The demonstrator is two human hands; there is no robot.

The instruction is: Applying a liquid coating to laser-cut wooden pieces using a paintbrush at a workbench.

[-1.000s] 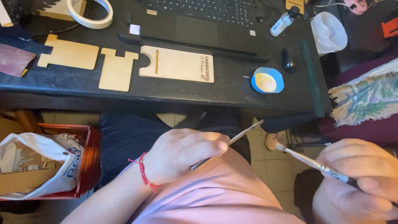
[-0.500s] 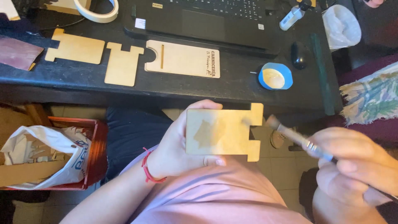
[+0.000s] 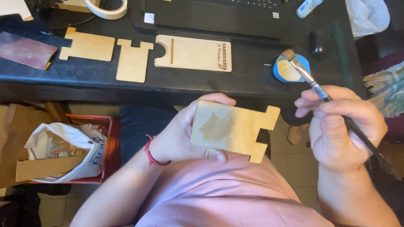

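The left hand is gripping a notched wooden panel flat over the lap, long axis running sideways toward the right hand, which is pinching a brush whose bristles are dipping into the blue lid near the table's front edge.

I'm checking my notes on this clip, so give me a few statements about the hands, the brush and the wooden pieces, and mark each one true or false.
1. The left hand holds a notched wooden panel. True.
2. The right hand holds a pair of scissors. False: it holds a paintbrush.
3. The bristles are over the blue lid on the black desk. True.
4. Only one wooden piece lies on the desk. False: three lie there.
5. The held panel bears a darker patch. True.
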